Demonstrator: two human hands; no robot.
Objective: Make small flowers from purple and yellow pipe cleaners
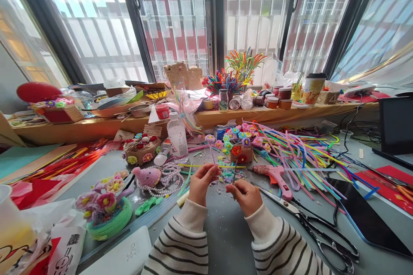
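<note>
My left hand (202, 182) is closed, its thumb and fingers pinching the stem of a pipe-cleaner flower (210, 139) with a pale lilac head that points up and away. Just to the right, my right hand (245, 195) is closed on a thin dark metal tool (235, 172) held upright; whether it is tweezers or small scissors, I cannot tell. Beyond the hands stands a woven basket (241, 156) packed with pipe-cleaner flowers. A yellow pipe cleaner (196, 166) stretches crosswise behind my left hand. Colourful clippings lie scattered between the hands and the basket.
A pink glue gun (278, 179), large black-handled scissors (318, 230) and a phone (368, 212) lie to the right. Loose pipe cleaners (303, 154) spread behind them. On the left are a bead string (176, 176), a clear bottle (177, 137), a green flower pot (111, 219) and a white power bank (124, 253).
</note>
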